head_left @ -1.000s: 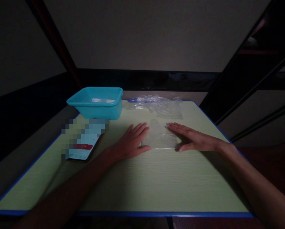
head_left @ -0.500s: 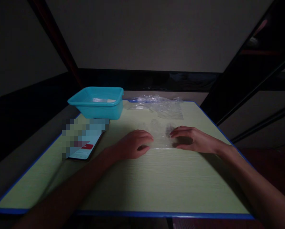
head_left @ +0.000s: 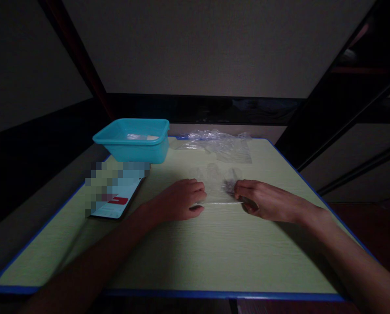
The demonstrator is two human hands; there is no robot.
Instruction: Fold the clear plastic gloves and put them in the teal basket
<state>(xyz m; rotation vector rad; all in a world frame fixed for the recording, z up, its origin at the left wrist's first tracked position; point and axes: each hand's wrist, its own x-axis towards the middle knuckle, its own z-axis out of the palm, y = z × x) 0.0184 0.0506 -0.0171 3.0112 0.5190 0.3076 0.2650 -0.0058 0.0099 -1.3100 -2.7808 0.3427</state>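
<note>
A thin, clear plastic bag (head_left: 216, 192) lies flat on the table between my hands, its near edge showing as a bright line. My right hand (head_left: 266, 198) is closed on the bag's right side, where the film bunches into a dark, wrinkled patch beside the fingertips. At the left edge, my left hand (head_left: 181, 199) has its fingers curled down onto the film, the thumb a little lower. The fingertips of both hands are partly hidden.
A turquoise plastic basin (head_left: 136, 150) stands at the back left, with something pale inside. In front of it lies a phone (head_left: 116, 205), partly pixelated. More crumpled clear plastic (head_left: 230, 146) spreads along the back of the blue-edged table (head_left: 221, 257).
My right hand's fingers have closed in and the bag's right side has bunched up more. My left fingers have curled and drawn back slightly to the left.
</note>
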